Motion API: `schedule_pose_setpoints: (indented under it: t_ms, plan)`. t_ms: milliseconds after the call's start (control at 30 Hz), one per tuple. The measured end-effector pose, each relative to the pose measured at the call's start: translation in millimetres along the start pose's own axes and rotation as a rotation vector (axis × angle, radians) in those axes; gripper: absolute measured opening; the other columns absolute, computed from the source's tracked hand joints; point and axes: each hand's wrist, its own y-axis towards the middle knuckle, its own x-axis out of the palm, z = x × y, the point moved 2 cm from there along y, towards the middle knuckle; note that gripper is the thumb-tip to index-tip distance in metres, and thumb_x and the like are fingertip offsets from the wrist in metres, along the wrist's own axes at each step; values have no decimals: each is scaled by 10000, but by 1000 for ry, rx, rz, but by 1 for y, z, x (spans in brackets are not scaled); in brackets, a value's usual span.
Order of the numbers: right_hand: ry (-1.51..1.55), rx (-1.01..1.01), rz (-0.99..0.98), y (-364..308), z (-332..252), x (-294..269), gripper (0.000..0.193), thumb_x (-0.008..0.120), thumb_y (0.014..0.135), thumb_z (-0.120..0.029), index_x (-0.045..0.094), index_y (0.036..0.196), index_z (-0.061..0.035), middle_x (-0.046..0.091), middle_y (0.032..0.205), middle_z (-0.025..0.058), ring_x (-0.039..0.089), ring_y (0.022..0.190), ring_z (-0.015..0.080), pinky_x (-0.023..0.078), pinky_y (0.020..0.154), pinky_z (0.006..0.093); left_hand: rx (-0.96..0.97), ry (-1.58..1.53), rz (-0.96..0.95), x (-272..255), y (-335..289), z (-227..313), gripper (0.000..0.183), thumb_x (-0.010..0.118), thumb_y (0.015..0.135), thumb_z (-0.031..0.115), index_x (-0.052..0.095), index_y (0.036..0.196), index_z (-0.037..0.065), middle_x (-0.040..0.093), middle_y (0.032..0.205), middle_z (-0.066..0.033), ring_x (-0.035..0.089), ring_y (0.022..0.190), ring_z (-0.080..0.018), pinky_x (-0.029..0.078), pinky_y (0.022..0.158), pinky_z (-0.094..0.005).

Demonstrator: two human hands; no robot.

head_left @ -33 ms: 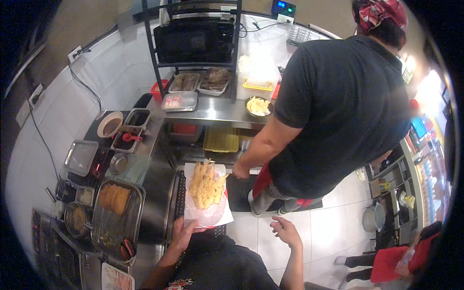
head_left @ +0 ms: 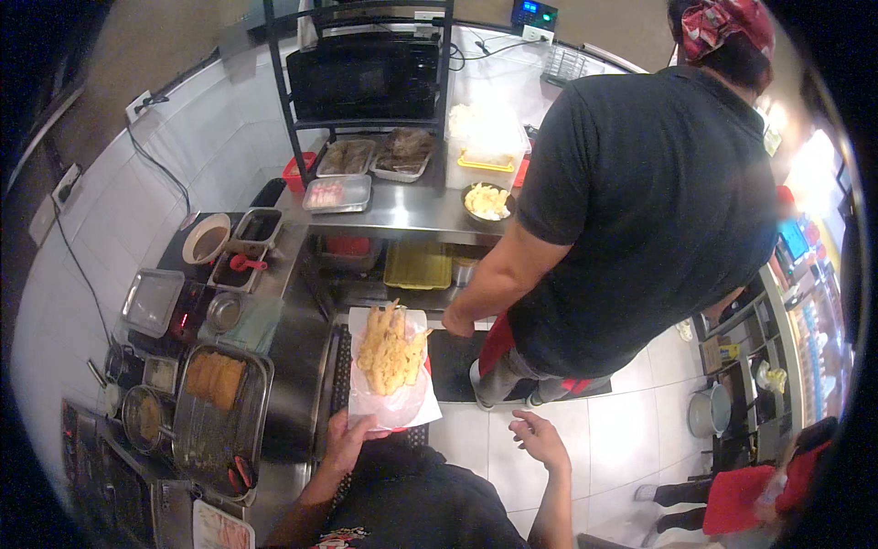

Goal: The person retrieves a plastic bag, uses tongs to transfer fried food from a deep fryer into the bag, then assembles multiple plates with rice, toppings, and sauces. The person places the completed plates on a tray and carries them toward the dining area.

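Observation:
My left hand grips the near edge of a red tray, most of which is covered by a sheet of white paper. On the paper lies a heap of golden battered fried pieces, long and knobbly, with thin ends poking out at the far side. The tray is held in front of my body, beside the steel counter. My right hand hangs in the air to the right over the floor, apart from the tray. It holds nothing, with its fingers loosely bent and apart.
A co-worker in a black shirt stands close ahead on the right. Along the left counter are a steel tray with breaded pieces and red-handled tongs, plus sauce containers. A bowl of food stands on the far steel shelf.

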Motion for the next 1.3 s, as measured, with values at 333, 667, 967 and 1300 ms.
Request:
schedule_pose_setpoints:
  t_ms: [333, 667, 967, 1300]
  plan:
    - [-112, -75, -200, 104, -47, -19, 487, 629, 952, -359, 584, 1333, -59, 718, 1106, 135, 699, 947, 238, 552, 824, 348, -2, 50, 19, 66, 127, 39, 331, 588, 934, 66, 562, 1218, -102, 652, 1149, -180, 689, 961, -257, 635, 783, -360]
    - [105, -120, -321, 281, -106, -52, 518, 648, 961, -323, 529, 1358, -12, 693, 1014, 102, 673, 860, 179, 544, 785, 305, -72, 70, 11, 98, 303, 28, 327, 602, 927, 46, 563, 1217, -99, 650, 1148, -168, 684, 963, -249, 634, 789, -357]
    - [886, 237, 36, 504, -161, -99, 785, 622, 979, -248, 109, 1545, -65, 503, 1315, 228, 642, 1030, 329, 586, 840, 433, -122, 39, 27, 113, 418, 35, 322, 627, 910, 26, 579, 1217, -57, 663, 1147, -145, 682, 962, -248, 634, 770, -386]
    - [979, 119, 92, 564, -187, -113, 867, 479, 853, 74, -41, 1485, -211, 312, 1469, 244, 544, 1185, 487, 589, 820, 609, -182, 183, -18, 139, 465, 34, 336, 610, 918, 43, 575, 1239, -50, 657, 1162, -133, 673, 969, -224, 629, 758, -373]
